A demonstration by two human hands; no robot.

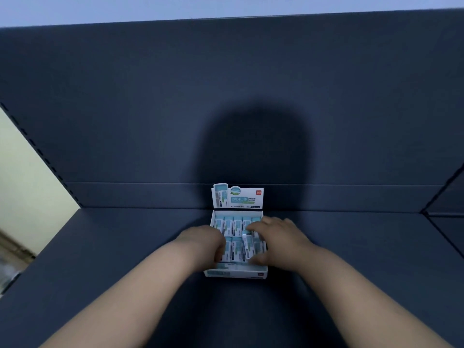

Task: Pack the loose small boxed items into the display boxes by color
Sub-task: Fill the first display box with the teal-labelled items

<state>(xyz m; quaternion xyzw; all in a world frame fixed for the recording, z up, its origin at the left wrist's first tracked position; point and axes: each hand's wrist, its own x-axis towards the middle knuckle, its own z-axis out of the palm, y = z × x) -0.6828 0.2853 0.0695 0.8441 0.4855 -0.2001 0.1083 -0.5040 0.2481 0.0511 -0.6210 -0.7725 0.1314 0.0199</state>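
A white display box (236,273) with an upright printed back flap (238,199) stands on a dark shelf against its back wall. Inside lie two rows of small teal-and-white boxed items (233,226). My left hand (203,244) rests on the box's left side with its fingers curled over the front row. My right hand (278,243) covers the right side, thumb and fingers on one small box (247,247) that sits tilted in the front row. The items under both hands are hidden.
The dark shelf surface (125,247) runs wide to both sides, with a tall dark back panel (226,96) behind. The shelf's left end borders a pale wall (25,172). An angled shelf section (447,217) adjoins at the right.
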